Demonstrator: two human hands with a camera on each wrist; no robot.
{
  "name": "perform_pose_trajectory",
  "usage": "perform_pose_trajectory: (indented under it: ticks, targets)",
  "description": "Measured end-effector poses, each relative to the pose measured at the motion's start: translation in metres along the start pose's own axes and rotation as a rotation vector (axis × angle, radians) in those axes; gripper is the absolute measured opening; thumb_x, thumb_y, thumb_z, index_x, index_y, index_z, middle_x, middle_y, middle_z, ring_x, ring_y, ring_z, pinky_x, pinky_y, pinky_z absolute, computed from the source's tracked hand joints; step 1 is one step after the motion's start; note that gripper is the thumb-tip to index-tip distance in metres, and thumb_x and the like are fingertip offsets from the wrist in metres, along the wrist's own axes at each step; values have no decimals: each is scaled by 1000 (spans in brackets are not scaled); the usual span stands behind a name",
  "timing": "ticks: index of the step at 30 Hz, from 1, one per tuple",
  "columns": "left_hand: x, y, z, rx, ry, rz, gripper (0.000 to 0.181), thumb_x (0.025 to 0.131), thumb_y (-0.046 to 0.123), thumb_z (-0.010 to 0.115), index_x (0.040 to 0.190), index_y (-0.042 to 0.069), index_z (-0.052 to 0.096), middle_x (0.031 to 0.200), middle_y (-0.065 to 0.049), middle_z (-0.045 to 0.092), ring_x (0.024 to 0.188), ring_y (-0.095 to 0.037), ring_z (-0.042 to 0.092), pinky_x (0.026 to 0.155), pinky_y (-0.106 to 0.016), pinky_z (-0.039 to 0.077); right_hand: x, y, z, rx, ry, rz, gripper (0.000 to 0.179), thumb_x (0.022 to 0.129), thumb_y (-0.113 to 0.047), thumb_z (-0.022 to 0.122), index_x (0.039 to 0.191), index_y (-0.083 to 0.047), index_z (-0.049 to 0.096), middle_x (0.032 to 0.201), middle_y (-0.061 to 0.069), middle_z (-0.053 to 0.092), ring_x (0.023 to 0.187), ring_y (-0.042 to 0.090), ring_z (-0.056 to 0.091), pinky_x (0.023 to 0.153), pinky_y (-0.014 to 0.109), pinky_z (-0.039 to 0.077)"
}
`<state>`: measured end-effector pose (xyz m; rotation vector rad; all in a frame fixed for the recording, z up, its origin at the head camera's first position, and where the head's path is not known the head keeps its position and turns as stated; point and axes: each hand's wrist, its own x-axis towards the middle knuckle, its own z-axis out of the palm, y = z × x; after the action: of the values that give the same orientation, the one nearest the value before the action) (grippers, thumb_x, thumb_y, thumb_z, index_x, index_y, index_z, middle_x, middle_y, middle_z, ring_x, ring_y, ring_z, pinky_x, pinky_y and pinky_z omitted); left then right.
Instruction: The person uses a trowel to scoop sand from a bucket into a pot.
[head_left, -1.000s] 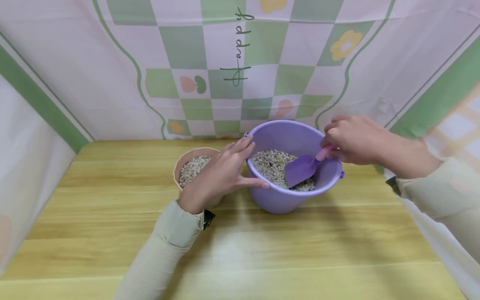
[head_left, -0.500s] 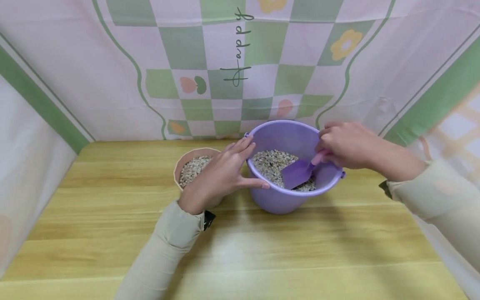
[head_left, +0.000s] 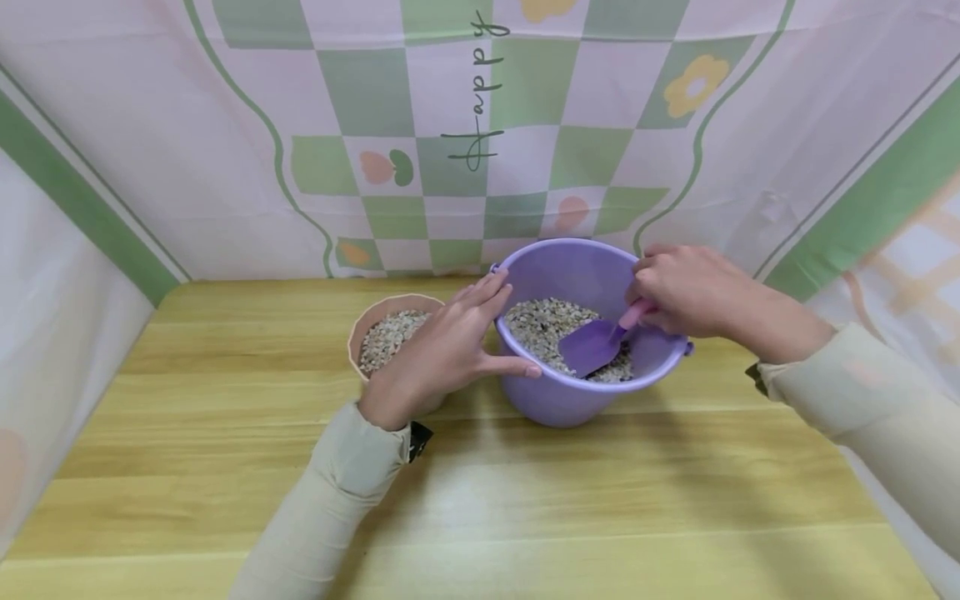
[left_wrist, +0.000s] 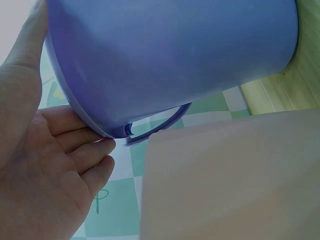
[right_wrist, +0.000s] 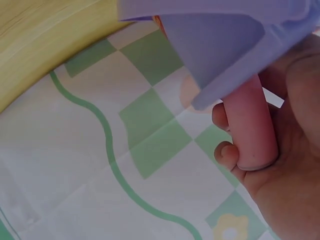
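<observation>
A purple bucket [head_left: 551, 408] stands on the table with speckled gravel [head_left: 542, 327] inside. My right hand [head_left: 693, 287] grips the pink handle of a purple toy shovel [head_left: 591, 348], whose blade lies on the gravel. The right wrist view shows fingers curled round the pink handle [right_wrist: 251, 125]. At the bucket's left rim rests my left hand [head_left: 453, 342], thumb and fingers spread and fairly straight along it. Left of the bucket is a pinkish pot [head_left: 356, 333] of similar gravel, partly covered by my left hand in the head view.
Both containers stand towards the back of the wooden table [head_left: 465, 517]. A green-and-white checked cloth [head_left: 450, 108] hangs close behind it. The bucket's handle [left_wrist: 167, 122] hangs down on the far side, near the pot, in the left wrist view.
My right hand has moved a little to the left, and the shovel blade has shifted left over the gravel. The left hand, bucket and pot stay in place.
</observation>
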<state>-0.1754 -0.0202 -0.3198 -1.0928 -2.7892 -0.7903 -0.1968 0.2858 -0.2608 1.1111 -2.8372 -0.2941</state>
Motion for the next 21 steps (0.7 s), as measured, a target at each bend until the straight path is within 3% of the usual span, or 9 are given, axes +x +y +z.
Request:
perform_pose_trajectory:
  ticks: [13,21]
  targets:
    - [0,2,1,7,12,6,108,76,68,70,154,3,33,166,-10,14,150,-26,21,119,-42,24,0,-1,11,-13,67,-18,22,75,-32,87,65,-26,69,66,-11,49,66,16,44,47,33,42]
    - [0,1,1,1,12,-1,109,75,69,69,154,3,34,165,-9,15,150,-24,20,119,-41,24,4,-3,17,-5,125,-68,19,73,-19,87,66,-23,69,66,-8,48,68,18,46,48,33,44]
